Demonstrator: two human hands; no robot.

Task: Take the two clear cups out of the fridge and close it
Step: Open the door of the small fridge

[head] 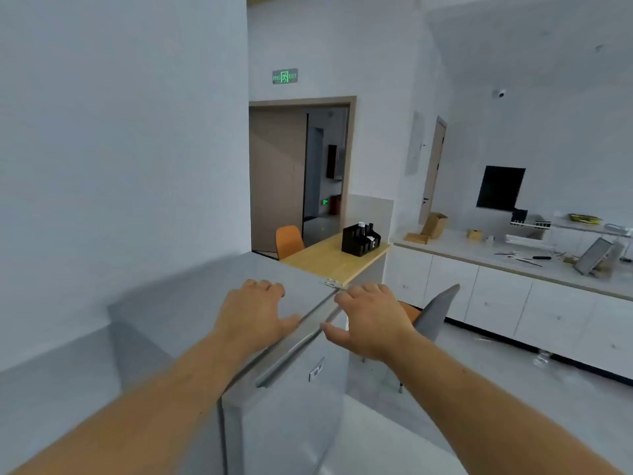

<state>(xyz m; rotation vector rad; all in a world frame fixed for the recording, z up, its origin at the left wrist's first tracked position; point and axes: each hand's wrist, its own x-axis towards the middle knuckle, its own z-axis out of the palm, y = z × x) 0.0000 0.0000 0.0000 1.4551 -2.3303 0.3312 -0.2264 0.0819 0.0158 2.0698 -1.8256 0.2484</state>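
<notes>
- Under the left hand (253, 313) lies the flat top of the grey fridge (191, 303). The palm is down and the fingers are spread and straight, holding nothing; it looks like a brace to steady the cabinet.
- Just right of it, the right hand (371, 322) rests on the top edge of the fridge door (291, 406), fingers loosely extended and thumb on the handle strip. It pushes rather than clasps.
- Between the hands only a thin wedge of gap shows, so I judge the door almost shut.
- Neither hand has a cup. A small glassy shape (543, 358) on the floor, far right of the right arm, may be the cups but is too blurred to tell.
- Beyond the fingertips stands a wooden table (329, 258) with a black caddy (359, 240), clear of the door's swing.
</notes>
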